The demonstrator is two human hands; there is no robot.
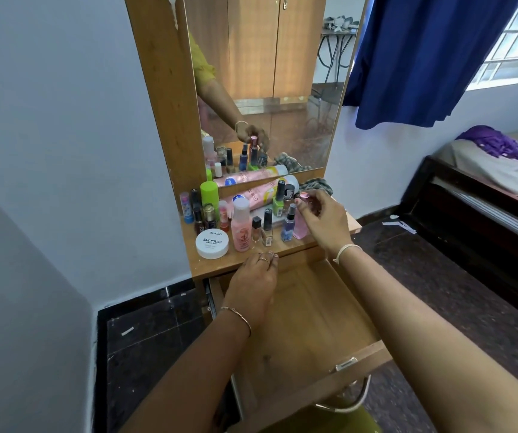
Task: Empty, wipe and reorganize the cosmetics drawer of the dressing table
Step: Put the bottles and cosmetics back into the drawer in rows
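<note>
pale wood shows all over the floor of the drawer (307, 310), which stands pulled out below the tabletop (220, 265) with nothing visible inside it. the cosmetics stand crowded on the tabletop in front of the mirror (267, 89): a white nail polish remover tub (212, 243) at the front left, a tall peach bottle (240, 228) beside it, small nail polish bottles, a green-capped bottle (209, 193) further back, and a pink spray can (261, 193) lying on its side against the mirror. a checked cloth (318, 184) lies bunched at the back right, touching nothing in either hand.

the right hand (323, 220) is closed around the top of a pink bottle (301, 229), fingertips pinching its cap. the bottle stands upright at the right end of the front row, just beside a small blue spray bottle (288, 228). the left hand (251, 279) holds nothing; its fingers lie relaxed over the front edge of the tabletop, above the drawer.

with the drawer bare and the cloth set aside, emptying looks finished. whether the wipe is done cannot be told, nor whether the pink bottle is being set down or lifted. if refilling begins, the next move calls for a straight lift clear of the blue neighbour, then a placement upright against a drawer wall.
</note>
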